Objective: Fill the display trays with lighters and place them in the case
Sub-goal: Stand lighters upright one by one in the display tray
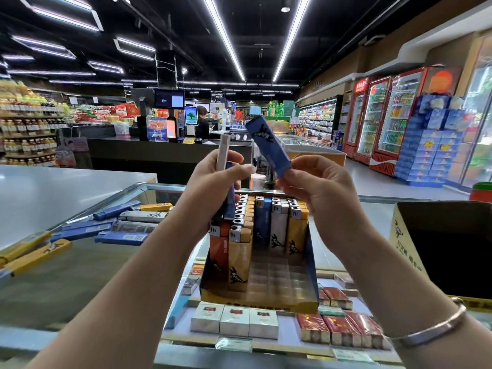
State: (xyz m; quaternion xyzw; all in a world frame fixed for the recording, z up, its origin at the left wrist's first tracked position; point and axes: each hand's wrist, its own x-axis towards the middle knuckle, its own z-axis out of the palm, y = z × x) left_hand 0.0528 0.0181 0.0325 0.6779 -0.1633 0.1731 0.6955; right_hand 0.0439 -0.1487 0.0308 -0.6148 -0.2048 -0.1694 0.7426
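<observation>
Now, right hand (316, 187): pinches blue lighter (267, 146), upper centre.
Left hand (215, 177): grips spare lighters (223, 153).
Tray (259, 303): centre, on glass case (80, 275), half full.
Tip: drop it upright into a bare slot, head up.

hands (269, 187) holding lighters (267, 146), display tray (311, 251)

supermarket interior. long shelves (29, 129) stocked with bottled goods at left. checkout counter (159, 150) with screens (169, 99) and person behind it. red drink coolers (383, 121) along right wall, blue boxed stock (436, 145) stacked beside them. strip lights (223, 35) on black ceiling. glass display case (111, 262) holds cigarette packs (234, 322); lighter display tray (259, 296) on top.
</observation>
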